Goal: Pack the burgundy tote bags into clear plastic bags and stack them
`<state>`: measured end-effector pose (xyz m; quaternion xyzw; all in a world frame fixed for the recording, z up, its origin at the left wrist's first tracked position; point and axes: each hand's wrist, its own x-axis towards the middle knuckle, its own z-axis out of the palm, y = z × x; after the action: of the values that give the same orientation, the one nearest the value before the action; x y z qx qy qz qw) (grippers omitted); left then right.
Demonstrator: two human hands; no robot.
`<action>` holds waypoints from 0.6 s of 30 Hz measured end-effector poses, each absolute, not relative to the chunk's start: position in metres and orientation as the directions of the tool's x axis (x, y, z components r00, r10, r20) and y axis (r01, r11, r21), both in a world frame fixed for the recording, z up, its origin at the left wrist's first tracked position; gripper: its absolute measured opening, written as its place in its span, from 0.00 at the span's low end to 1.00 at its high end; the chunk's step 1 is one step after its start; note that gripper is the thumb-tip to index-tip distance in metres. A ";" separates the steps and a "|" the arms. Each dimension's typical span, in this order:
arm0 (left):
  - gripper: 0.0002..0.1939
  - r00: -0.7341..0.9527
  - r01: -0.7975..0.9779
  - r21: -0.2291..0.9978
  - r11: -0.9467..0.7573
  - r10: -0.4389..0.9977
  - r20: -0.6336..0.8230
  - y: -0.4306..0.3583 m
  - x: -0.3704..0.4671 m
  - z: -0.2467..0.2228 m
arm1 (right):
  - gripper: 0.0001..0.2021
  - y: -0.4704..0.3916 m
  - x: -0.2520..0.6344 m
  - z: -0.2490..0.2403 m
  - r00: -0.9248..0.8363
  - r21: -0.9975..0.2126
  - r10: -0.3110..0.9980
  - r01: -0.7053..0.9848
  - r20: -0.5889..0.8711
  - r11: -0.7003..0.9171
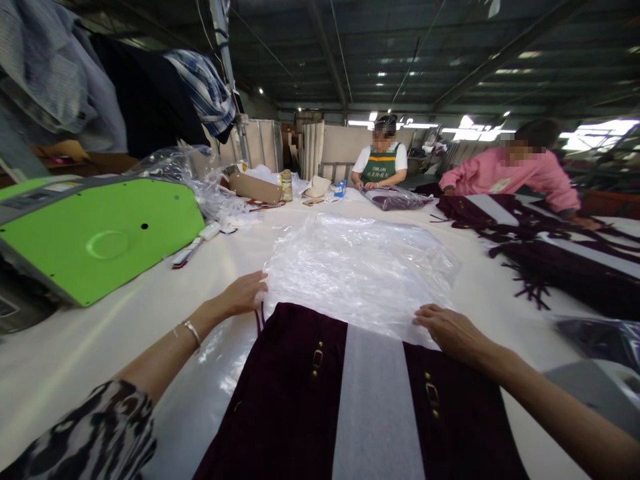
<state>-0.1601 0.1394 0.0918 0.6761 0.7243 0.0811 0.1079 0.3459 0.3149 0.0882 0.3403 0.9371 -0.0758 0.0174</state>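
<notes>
A clear plastic bag (360,273) lies flat and wrinkled on the white table in front of me. My left hand (244,293), with a bracelet at the wrist, pinches the bag's near left edge. At the near right edge my right hand (447,328) has its fingers bent onto the plastic, closed on it. Between my arms lies a folded dark maroon garment (285,393) with small gold buckles. A pale grey strip (377,400) runs down its middle. The garment's top edge meets the bag's near edge; whether it reaches inside, I cannot tell.
A green machine (115,233) stands at the left, crumpled plastic behind it. A person in a green apron (383,167) handles a bagged garment (395,197) across the table (235,250). At right, a person in pink (520,173) is beside piled maroon garments (575,270).
</notes>
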 end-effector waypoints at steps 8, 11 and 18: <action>0.16 -0.310 0.935 0.141 0.325 0.944 -0.115 0.153 -0.133 0.105 | 0.16 0.337 0.323 0.078 -0.530 -0.311 0.797 0.840 -0.290 0.445; 0.16 -0.280 0.955 0.083 0.284 0.958 -0.058 0.156 -0.122 0.092 | 0.28 0.332 0.312 0.075 -0.559 -0.055 0.803 0.826 -0.208 0.561; 0.19 -0.392 0.920 0.034 0.391 0.911 0.127 0.154 -0.131 0.085 | 0.13 0.329 0.309 0.072 -0.449 0.191 0.881 0.861 -0.146 0.471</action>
<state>-0.1309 0.1538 0.0846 0.5497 0.8328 0.0492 -0.0437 0.3087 0.3288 0.0723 0.5124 0.8502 0.0441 0.1127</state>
